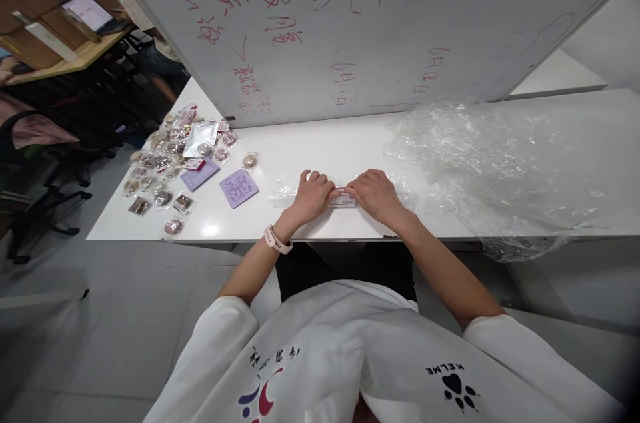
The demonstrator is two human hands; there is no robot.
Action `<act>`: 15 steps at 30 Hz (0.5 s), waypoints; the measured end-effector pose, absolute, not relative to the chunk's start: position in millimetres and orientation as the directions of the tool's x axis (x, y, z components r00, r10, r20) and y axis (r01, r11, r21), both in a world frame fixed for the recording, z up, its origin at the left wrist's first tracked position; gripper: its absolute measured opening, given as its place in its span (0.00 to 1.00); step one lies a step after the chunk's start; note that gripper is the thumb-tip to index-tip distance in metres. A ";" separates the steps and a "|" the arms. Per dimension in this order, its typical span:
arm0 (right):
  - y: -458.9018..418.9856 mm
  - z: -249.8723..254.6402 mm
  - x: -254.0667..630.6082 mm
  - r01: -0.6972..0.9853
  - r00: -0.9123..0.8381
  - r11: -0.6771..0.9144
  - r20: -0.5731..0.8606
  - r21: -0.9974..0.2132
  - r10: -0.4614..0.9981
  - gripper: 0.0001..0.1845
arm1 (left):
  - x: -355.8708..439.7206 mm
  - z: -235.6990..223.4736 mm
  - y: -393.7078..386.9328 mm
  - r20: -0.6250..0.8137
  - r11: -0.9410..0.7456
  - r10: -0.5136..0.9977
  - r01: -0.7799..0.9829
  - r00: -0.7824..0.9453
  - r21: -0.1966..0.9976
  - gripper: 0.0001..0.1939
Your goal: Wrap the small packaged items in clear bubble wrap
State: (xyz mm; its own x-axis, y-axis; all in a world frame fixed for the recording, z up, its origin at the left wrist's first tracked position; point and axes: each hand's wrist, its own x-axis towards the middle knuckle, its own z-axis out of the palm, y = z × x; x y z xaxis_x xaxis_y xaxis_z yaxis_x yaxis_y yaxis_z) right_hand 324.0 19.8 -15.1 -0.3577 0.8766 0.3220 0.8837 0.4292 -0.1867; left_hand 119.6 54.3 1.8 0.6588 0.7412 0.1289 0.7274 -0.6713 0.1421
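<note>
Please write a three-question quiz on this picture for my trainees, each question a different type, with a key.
1. True or false: the left wrist wears a pale band.
2. The purple squares lie: a) left of both hands; b) between the hands; c) right of both hands.
3. Fill in: the left hand and right hand are both on clear ____.

Key: 1. True; 2. a; 3. plastic wrap.

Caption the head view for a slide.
Left hand and right hand on clear wrap, between small packets and crumpled plastic.
</note>
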 end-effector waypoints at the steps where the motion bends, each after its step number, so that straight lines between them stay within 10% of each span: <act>1: 19.1 -16.3 321.1 0.896 -0.326 0.409 0.371 -0.172 0.870 0.17 | 121.8 3.5 59.5 0.093 -0.663 0.749 0.737 0.657 0.130 0.19; 7: 2.1 -38.3 304.7 0.861 -0.299 0.445 0.465 -0.245 0.833 0.18 | 129.7 -2.3 64.0 0.158 -0.568 0.823 0.802 0.546 0.185 0.12; 10: 2.6 -46.1 303.9 0.862 -0.276 0.415 0.418 -0.290 0.865 0.20 | 131.3 -3.2 32.3 0.326 -0.424 0.899 0.771 0.293 0.476 0.09; 13: 6.0 -48.1 305.9 0.854 -0.271 0.409 0.397 -0.321 0.877 0.21 | 126.3 1.0 -13.5 0.118 -0.149 0.987 0.347 0.108 0.926 0.09; 15: 6.7 -48.2 307.1 0.843 -0.267 0.414 0.402 -0.342 0.876 0.21 | 118.7 4.6 -35.9 -0.196 0.207 0.975 -0.103 0.108 0.973 0.13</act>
